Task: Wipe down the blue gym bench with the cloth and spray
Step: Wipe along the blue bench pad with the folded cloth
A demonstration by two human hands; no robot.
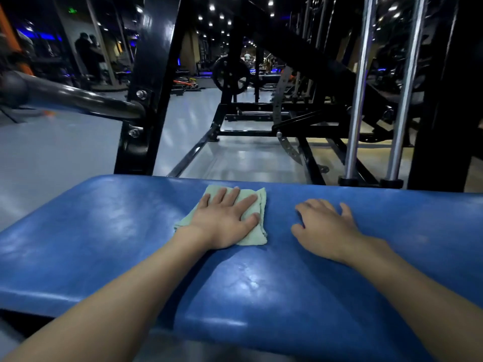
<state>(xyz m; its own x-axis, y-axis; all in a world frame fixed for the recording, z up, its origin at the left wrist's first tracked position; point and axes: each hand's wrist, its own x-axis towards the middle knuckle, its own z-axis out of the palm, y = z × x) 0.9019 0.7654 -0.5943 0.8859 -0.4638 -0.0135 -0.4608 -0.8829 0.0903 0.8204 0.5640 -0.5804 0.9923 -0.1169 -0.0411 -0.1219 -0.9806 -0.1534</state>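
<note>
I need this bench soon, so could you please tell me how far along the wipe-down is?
Done: hard to say; the blue bench shows glossy patches near its middle and left, perhaps damp. In hand: the left hand presses the green cloth flat near the far edge, while the right hand rests bare on it. Left: probably the right side. No spray bottle is in view.

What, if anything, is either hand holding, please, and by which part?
Nothing is gripped. The left hand presses flat on the cloth's middle; the right hand rests on the bench.
</note>
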